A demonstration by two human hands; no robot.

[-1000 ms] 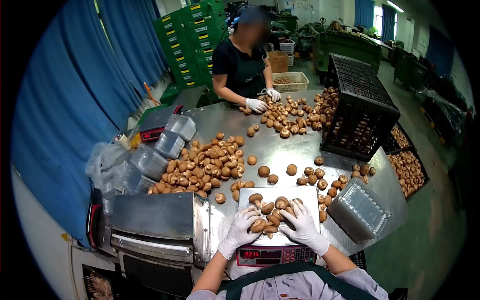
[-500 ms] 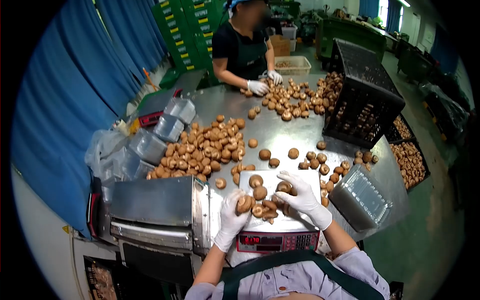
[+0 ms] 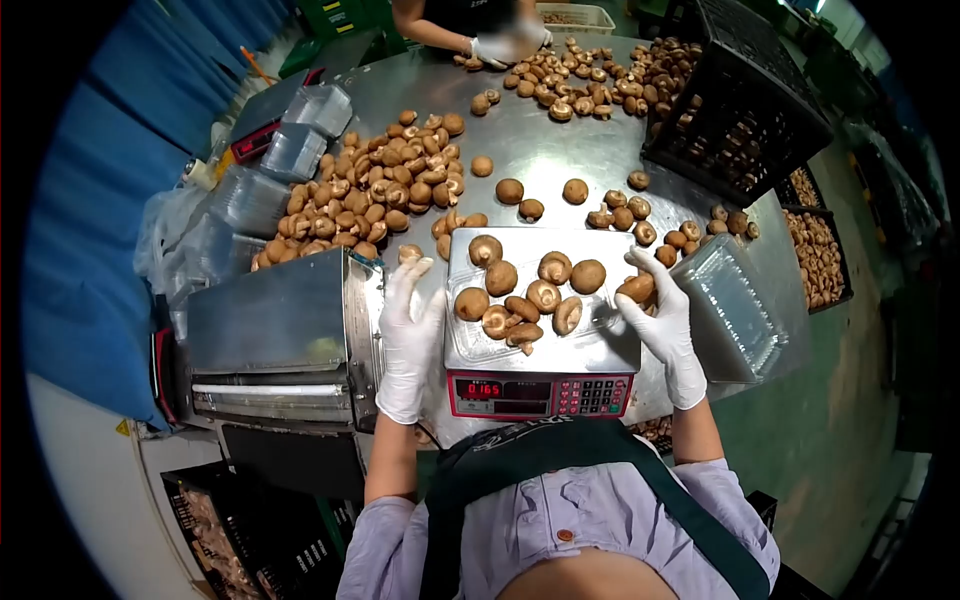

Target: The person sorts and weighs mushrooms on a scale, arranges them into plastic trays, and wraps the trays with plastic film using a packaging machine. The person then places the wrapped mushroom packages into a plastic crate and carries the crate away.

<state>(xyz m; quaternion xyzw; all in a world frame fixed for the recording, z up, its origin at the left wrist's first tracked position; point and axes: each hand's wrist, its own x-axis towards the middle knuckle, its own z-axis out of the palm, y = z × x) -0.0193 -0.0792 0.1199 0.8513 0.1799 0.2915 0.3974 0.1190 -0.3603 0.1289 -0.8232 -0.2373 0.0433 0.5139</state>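
My gloved left hand (image 3: 411,338) is beside the left edge of the scale (image 3: 600,345), thumb and fingers apart, nothing in it. At the scale's right edge, my gloved right hand (image 3: 664,325) has a brown mushroom (image 3: 636,289) between thumb and fingers. Several mushrooms (image 3: 543,296) lie loosely in a clear plastic tray (image 3: 462,343) on the metal platform. Red digits on the scale display (image 3: 485,390) read about 0.165. Close to my right hand, a stack of clear trays (image 3: 735,310) stands on the steel table.
A large mushroom pile (image 3: 385,185) lies at left, beside clear containers (image 3: 294,152) and a metal machine (image 3: 270,315). Across the steel table (image 3: 540,125), a co-worker's gloved hands (image 3: 495,50) are near more mushrooms. A black crate (image 3: 740,100) lies tipped at back right.
My hands have moved apart to either side of the scale, the left one letting go of a mushroom. The display dropped from 0.315 to about 0.165. The view has tilted downward.
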